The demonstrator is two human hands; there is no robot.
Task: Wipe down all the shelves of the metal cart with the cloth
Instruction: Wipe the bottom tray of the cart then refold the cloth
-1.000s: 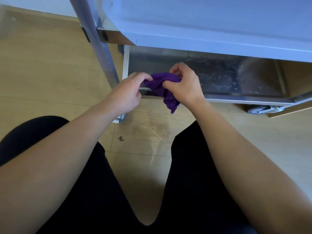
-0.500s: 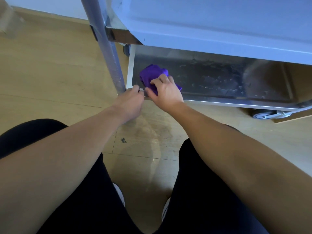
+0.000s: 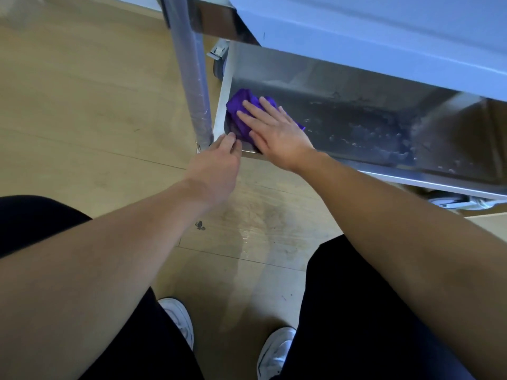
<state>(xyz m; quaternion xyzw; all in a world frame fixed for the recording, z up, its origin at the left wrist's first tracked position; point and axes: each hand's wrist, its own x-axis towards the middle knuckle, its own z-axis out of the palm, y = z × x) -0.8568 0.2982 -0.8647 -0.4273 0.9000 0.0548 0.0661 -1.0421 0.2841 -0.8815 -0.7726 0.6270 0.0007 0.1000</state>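
You are looking down at a light brown wood floor (image 3: 82, 91). Thin lines (image 3: 82, 145) run between its boards. A wet, shiny patch (image 3: 247, 238) lies in front of you, with 1 small dark spot (image 3: 200, 225) just beside it.

1. Purple cloth (image 3: 241, 105): bunched up, lying in the near left corner of the bottom shelf (image 3: 370, 124), partly under the flat right hand (image 3: 277, 130).
2. Metal cart (image 3: 192, 78): shiny steel, with droplets and smears speckling its bottom shelf.
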